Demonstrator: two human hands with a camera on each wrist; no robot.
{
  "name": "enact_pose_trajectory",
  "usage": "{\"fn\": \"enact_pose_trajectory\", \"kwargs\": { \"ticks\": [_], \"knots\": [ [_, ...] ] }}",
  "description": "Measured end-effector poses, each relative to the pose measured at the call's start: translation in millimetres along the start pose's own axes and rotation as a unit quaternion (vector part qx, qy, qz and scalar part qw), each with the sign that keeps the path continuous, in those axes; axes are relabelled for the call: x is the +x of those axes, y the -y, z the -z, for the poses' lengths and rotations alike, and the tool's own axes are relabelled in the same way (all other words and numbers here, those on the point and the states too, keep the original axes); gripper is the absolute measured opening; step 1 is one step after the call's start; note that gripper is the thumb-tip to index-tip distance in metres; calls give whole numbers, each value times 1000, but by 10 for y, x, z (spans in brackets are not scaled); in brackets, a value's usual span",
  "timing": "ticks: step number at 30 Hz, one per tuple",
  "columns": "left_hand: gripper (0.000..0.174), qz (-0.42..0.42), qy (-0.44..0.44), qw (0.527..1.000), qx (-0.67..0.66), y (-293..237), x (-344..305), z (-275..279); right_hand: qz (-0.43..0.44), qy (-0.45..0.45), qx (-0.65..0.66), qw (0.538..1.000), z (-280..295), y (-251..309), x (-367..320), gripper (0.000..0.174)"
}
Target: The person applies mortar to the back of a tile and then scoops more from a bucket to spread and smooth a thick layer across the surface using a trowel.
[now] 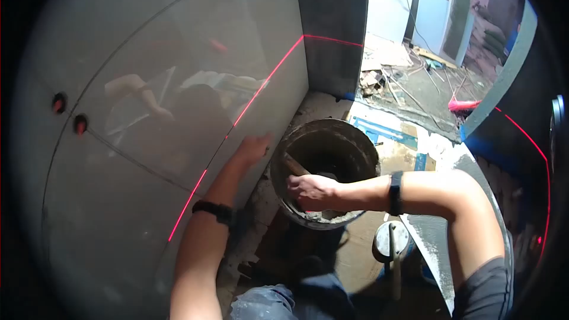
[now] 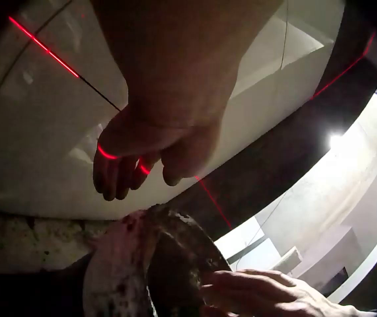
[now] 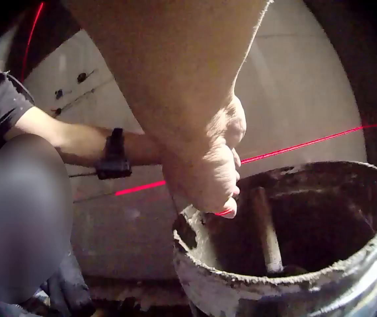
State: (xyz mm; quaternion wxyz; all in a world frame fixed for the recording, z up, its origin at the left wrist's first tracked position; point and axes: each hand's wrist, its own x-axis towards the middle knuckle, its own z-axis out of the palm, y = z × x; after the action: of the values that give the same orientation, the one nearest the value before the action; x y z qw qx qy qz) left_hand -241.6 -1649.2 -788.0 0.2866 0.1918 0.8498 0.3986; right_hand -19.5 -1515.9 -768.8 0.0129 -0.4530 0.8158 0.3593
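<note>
Glossy tile [image 1: 148,83], mortar-crusted rough bucket [image 1: 296,207]

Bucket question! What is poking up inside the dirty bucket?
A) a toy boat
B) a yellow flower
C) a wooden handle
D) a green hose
C: the right wrist view shows a wooden handle standing up inside the bucket, whose rim is caked with grey muck.
</note>
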Motion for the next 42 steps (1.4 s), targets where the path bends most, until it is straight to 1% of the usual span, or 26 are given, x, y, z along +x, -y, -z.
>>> {"fn": "enact_pose_trajectory", "kwargs": {
  "ticks": [1,2,3,4,5,8,11,13,15,17,18,19,21,23,25,27,29,30,31,33,35,36,39,40,41,42],
  "knots": [
    [61,-71,7,995,70,-19,223,-57,31,30,3,999,-130,21,223,35],
    [61,-74,21,995,70,-109,403,-132,27,44,27,998,-477,116,479,38],
    [67,-80,78,992,57,-212,564,-211,-42,-29,62,997,-961,344,760,30],
    [73,-83,136,986,42,-288,663,-279,-43,-20,71,996,-891,218,741,30],
    [73,-82,146,985,37,-346,725,-364,-47,11,88,995,-913,124,745,30],
    [74,-67,195,976,72,-476,812,-475,-57,107,135,983,-750,-237,572,28],
    [78,-112,219,964,96,-294,790,-585,-66,217,205,952,-528,-457,155,26],
    [70,-76,192,975,81,-217,861,-581,-79,290,226,927,-297,-632,-228,25],
    [65,-82,197,976,45,-376,525,-439,-95,351,240,900,29,-781,-471,23],
    [61,-77,206,975,23,-501,101,-341,-226,239,291,898,502,-953,-965,12],
    [58,-97,193,976,22,-534,-56,-312,-278,229,263,895,634,-890,-1079,10],
    [56,-114,177,977,23,-584,-243,-279,-281,224,211,909,763,-783,-1195,10],
    [54,-132,154,977,65,-728,-585,-280,-294,293,238,878,1071,-517,-1332,12],
    [53,-148,126,975,107,-777,-921,-301,-311,276,192,889,1182,-81,-1463,13],
    [49,-117,113,984,70,-816,-1108,-258,-345,286,258,856,1270,261,-1501,13],
    [49,-135,117,980,85,-872,-1299,-241,-368,351,76,858,502,1278,-1249,14],
    [50,-142,113,979,97,-844,-1442,-363,-372,323,294,819,1270,915,-1280,12],
    [52,-155,107,977,105,-824,-1519,-429,-325,285,312,846,935,1231,-1280,12],
    [53,-165,113,973,115,-827,-1494,-420,-305,293,376,825,1049,1039,-1272,13],
    [54,-199,90,964,150,-882,-1583,-421,-281,159,331,886,1165,1016,-1500,14],
    [56,-200,84,962,166,-917,-1604,-429,-312,279,410,810,1158,889,-1394,16],
    [58,-198,75,963,165,-898,-1601,-428,-334,252,471,777,1078,872,-1395,21],
    [60,-191,38,967,164,-830,-1671,-450,-322,218,528,755,932,906,-1313,15],
    [54,-208,-17,968,137,-716,-1694,-541,-233,278,510,780,790,1015,-1238,9],
    [54,-204,-20,968,144,-681,-1799,-594,-231,270,512,782,765,1160,-1156,9],
    [51,-191,-33,975,104,-669,-1855,-662,-251,320,575,710,735,1297,-1071,18]
  ]
}}
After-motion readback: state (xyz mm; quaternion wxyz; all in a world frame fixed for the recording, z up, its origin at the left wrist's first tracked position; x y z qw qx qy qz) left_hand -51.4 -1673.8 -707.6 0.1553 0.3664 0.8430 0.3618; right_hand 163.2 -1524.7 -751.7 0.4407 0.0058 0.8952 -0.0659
